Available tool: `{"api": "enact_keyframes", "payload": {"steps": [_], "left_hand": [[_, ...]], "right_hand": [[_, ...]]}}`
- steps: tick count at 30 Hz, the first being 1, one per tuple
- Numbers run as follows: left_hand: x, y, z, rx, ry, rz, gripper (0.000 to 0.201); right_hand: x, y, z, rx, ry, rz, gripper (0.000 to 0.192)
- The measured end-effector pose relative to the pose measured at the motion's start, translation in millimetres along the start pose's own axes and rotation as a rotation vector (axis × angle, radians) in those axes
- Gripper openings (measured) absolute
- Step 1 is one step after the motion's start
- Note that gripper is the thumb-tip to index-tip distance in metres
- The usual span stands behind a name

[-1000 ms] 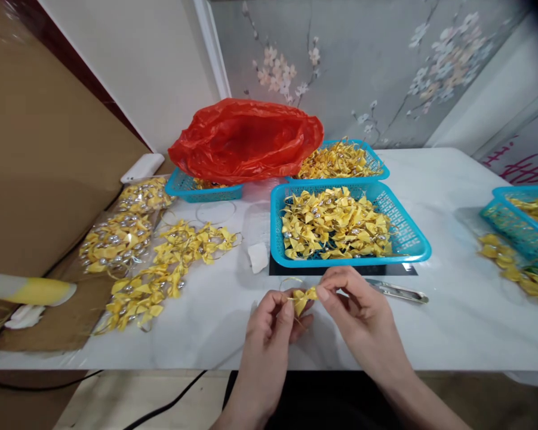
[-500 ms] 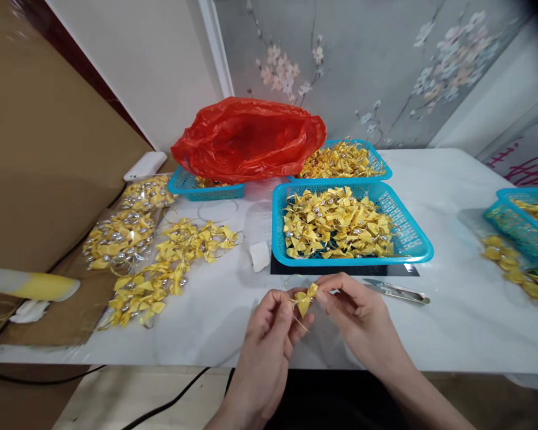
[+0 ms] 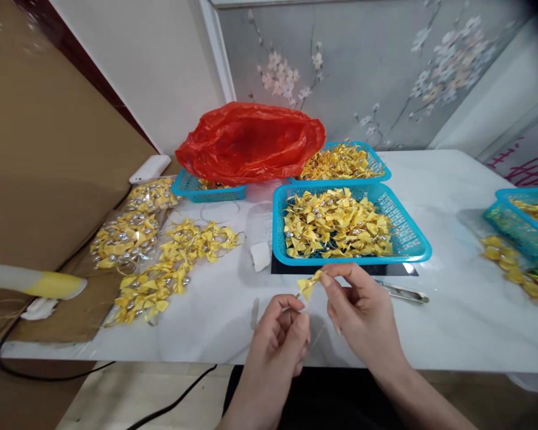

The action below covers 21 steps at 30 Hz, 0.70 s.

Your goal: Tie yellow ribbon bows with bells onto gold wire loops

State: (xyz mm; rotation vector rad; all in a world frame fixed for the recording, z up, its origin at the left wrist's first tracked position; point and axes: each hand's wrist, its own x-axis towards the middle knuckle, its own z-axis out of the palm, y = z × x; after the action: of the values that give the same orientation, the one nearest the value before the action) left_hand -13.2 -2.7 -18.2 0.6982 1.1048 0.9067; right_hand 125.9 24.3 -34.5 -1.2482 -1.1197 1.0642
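Note:
A small yellow ribbon bow (image 3: pixel 308 288) hangs pinched between the thumb and forefinger of my right hand (image 3: pixel 360 313), just in front of the blue basket. My left hand (image 3: pixel 280 337) is just below and left of the bow, its fingers curled and thumb pressed in. A thin end of the bow reaches toward these fingers; what they grip is too small to make out. Behind my hands, the blue plastic basket (image 3: pixel 349 260) holds a heap of similar yellow bows (image 3: pixel 335 224) with silvery beads. Thin metal snips (image 3: pixel 405 292) lie right of my right hand, partly hidden by it.
Loose yellow bows (image 3: pixel 154 283) and filled clear bags (image 3: pixel 125 239) lie on the left. A red plastic bag (image 3: pixel 251 143) covers part of a back basket (image 3: pixel 208 194). Another blue basket (image 3: pixel 526 194) stands far right. A white-and-yellow tube (image 3: pixel 36 282) juts in from the left.
My right hand has lifted the bow up and slightly away. My left hand has moved a little right and down, coming apart from the bow's body. The view has shifted slightly.

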Motion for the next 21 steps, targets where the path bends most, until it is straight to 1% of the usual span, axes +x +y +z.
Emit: {"api": "enact_keyframes", "payload": {"steps": [2, 6, 8, 12, 15, 18, 21], "left_hand": [[-1, 3, -1.2, -0.012, 0.042, -0.023, 0.029], [-1, 5, -4.8, -0.016, 0.005, -0.062, 0.035], [0, 7, -6.8, -0.043, 0.023, -0.056, 0.038], [3, 14, -11.7, -0.176, 0.097, -0.038, 0.040], [3, 17, -15.4, -0.300, 0.102, -0.080, 0.039], [0, 14, -17.6, -0.419, 0.095, -0.142, 0.034], [-4, 5, -18.3, -0.486, 0.115, -0.177, 0.030]], "right_hand": [[0, -1, -3, 0.006, 0.000, 0.019, 0.020], [2, 0, -6, 0.006, -0.004, 0.020, 0.020], [4, 0, -7, -0.002, -0.014, 0.009, 0.020], [7, 1, -10, -0.041, -0.011, -0.040, 0.018], [8, 4, -15, -0.080, 0.030, -0.074, 0.014], [8, 4, -17, -0.086, 0.074, -0.104, 0.010], [7, -1, -15, -0.036, 0.065, -0.124, 0.012]]}}
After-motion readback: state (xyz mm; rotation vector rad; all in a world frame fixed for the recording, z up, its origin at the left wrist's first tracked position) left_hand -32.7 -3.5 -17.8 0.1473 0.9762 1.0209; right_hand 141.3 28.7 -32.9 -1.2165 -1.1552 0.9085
